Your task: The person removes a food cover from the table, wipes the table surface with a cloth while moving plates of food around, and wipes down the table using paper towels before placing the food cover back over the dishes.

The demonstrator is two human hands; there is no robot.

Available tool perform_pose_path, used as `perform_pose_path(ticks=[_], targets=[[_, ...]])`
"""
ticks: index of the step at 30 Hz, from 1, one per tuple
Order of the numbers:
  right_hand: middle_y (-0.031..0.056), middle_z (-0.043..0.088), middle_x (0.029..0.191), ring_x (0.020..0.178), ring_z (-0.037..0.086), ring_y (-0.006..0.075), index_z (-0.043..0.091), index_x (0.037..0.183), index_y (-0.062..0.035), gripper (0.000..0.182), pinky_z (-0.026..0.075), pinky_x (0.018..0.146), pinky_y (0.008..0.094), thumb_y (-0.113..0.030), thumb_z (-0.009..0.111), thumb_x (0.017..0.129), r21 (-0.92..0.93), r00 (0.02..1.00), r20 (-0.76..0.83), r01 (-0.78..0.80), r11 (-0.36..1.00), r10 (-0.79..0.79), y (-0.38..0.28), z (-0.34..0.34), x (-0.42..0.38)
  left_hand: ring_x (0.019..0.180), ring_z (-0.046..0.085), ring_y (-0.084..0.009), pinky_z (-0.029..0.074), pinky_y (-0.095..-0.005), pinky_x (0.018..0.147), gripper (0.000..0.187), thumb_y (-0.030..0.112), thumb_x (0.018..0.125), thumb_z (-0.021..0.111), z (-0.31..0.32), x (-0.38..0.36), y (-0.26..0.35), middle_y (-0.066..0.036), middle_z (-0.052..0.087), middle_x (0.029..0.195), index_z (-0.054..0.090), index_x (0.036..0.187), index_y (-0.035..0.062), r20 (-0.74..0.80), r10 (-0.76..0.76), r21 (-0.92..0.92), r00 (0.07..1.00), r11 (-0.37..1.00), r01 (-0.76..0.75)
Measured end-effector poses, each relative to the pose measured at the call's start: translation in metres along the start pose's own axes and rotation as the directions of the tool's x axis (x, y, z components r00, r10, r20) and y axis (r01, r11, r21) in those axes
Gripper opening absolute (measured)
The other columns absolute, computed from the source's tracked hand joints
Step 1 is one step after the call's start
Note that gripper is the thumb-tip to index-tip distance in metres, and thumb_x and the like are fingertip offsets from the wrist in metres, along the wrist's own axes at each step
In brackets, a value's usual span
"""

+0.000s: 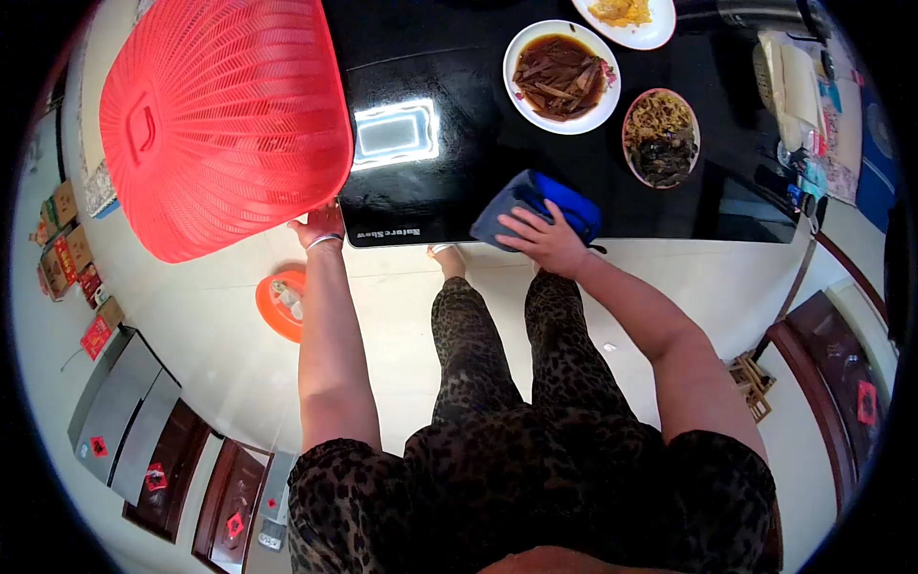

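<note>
A large red plastic mesh food cover (pixel 225 124) is at the left of the black glossy table (pixel 421 196). My left hand (pixel 318 225) grips its near rim, with the fingertips partly hidden by the cover. My right hand (pixel 545 239) holds a folded cloth (pixel 521 206), grey-blue on one side and bright blue on the other, against the table near its front edge. The fingers of that hand lie across the top of the cloth.
Toward the back right stand a plate of brown strips in dark sauce (pixel 559 77), a dish of noodle-like and dark food (pixel 662 139) and a plate of yellow food (pixel 631 14). Bagged items (pixel 798 91) lie far right. An orange basin (pixel 277 311) is on the floor.
</note>
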State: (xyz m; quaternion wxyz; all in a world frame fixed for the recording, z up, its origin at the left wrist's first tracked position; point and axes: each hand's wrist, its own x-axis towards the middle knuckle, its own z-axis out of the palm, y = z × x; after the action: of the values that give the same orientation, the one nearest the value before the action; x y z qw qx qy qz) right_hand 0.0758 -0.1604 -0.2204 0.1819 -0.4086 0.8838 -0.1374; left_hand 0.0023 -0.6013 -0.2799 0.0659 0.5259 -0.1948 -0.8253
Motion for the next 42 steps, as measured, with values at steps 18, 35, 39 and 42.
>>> perform_pose_path(ticks=[18, 35, 39, 42], targets=[[0.0048, 0.051, 0.137, 0.129, 0.042, 0.0208, 0.052, 0.134, -0.0171, 0.039, 0.031, 0.106, 0.0455, -0.027, 0.050, 0.096, 0.751, 0.913, 0.139, -0.349, 0.561, 0.383, -0.052, -0.007, 0.022, 0.131, 0.038, -0.0265, 0.026, -0.0512, 0.107, 0.073, 0.070, 0.092, 0.031, -0.088, -0.225, -0.185, -0.007, 0.041, 0.144, 0.042, 0.141, 0.0178, -0.360, 0.098, 0.616, 0.928, 0.772, 0.157], [0.0175, 0.055, 0.128, 0.114, 0.055, 0.0316, 0.044, 0.136, -0.0030, 0.060, 0.044, 0.100, 0.0438, -0.045, 0.051, 0.094, 0.199, 0.838, 0.546, -0.122, -0.972, 0.007, -0.102, -0.038, -0.052, 0.113, 0.057, -0.0226, 0.049, -0.0318, 0.093, 0.073, 0.021, 0.085, 0.072, -0.049, -0.334, -0.181, -0.018, 0.054, 0.128, 0.033, 0.137, -0.0113, 0.087, -0.416, 0.782, 0.905, 0.592, 0.197], [0.0135, 0.053, 0.134, 0.117, 0.054, 0.0305, 0.041, 0.141, -0.0090, 0.063, 0.042, 0.101, 0.0416, -0.050, 0.052, 0.094, 0.582, 0.729, 0.671, -0.400, -0.708, 0.140, -0.140, 0.003, -0.030, 0.095, 0.065, -0.0219, 0.053, -0.0312, 0.085, 0.046, 0.012, 0.084, 0.067, -0.131, -0.305, -0.144, -0.015, 0.065, 0.107, 0.051, 0.122, -0.0092, 0.000, -0.382, 0.711, 0.924, 0.650, 0.268], [0.0091, 0.052, 0.136, 0.119, 0.054, 0.0278, 0.037, 0.144, -0.0156, 0.063, 0.039, 0.102, 0.0414, -0.051, 0.050, 0.094, 0.681, 0.567, 0.732, -0.621, -0.388, 0.377, -0.177, 0.026, -0.020, 0.083, 0.066, -0.0245, 0.055, -0.0345, 0.075, 0.031, 0.010, 0.083, 0.063, -0.215, -0.266, -0.108, -0.014, 0.067, 0.095, 0.057, 0.110, -0.0042, -0.086, -0.307, 0.498, 0.948, 0.811, 0.308]])
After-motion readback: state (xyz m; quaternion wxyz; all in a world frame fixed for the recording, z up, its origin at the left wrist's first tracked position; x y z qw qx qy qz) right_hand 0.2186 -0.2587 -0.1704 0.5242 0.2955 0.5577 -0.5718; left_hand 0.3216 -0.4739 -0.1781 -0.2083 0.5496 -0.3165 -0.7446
